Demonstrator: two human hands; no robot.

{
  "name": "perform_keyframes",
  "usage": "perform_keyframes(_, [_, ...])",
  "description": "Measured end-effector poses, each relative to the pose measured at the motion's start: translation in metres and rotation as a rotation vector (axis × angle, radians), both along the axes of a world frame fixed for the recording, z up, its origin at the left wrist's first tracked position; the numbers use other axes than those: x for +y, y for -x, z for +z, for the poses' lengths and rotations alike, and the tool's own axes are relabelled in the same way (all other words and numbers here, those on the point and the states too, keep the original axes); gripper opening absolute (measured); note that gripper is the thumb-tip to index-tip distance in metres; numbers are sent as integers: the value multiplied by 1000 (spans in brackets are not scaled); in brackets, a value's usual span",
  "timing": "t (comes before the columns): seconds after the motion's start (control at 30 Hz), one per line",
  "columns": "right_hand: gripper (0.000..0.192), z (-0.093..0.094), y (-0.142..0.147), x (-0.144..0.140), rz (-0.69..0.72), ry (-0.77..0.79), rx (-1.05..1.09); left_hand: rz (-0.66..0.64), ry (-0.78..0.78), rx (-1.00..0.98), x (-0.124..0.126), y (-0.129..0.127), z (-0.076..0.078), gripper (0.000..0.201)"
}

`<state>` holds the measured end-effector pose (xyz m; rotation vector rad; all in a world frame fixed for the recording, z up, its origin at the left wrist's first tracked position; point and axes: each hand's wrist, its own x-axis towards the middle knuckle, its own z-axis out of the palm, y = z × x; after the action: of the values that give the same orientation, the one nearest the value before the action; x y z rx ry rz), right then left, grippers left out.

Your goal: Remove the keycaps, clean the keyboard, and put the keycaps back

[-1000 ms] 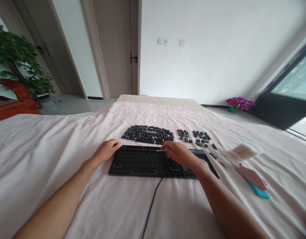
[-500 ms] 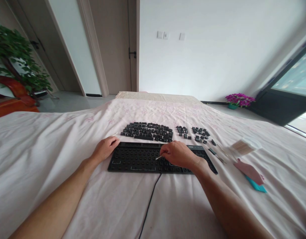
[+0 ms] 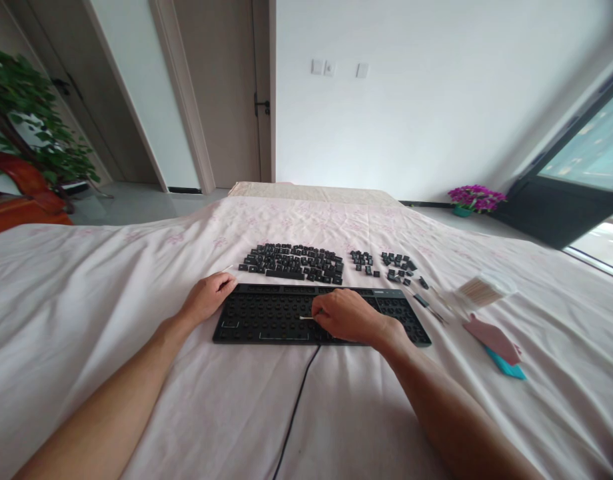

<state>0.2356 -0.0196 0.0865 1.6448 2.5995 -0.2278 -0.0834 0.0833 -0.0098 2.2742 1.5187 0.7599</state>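
Observation:
A black keyboard (image 3: 266, 320) with its keycaps removed lies on a pale sheet. My right hand (image 3: 344, 315) rests on its middle and pinches a cotton swab (image 3: 305, 318), whose white tip points left onto the lower key rows. My left hand (image 3: 208, 297) sits curled at the keyboard's upper left corner, steadying it. Rows of loose black keycaps (image 3: 291, 261) lie just beyond the keyboard, with two smaller groups (image 3: 396, 263) to their right.
The keyboard's cable (image 3: 294, 407) runs toward me. A clear box of cotton swabs (image 3: 481, 291) and a pink and teal cloth (image 3: 496, 343) lie at right. One stray swab (image 3: 228, 268) lies near my left hand. A plant (image 3: 31, 127) stands far left.
My right hand has moved left and toward me across the keyboard, from the top row to the lower rows, carrying the swab. My left hand has stayed at the corner.

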Motion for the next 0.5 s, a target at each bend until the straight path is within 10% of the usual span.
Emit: perform_keyframes(0.5, [24,23,-55,3,-202,138,-128,-8,10,-4,0,0,1,32])
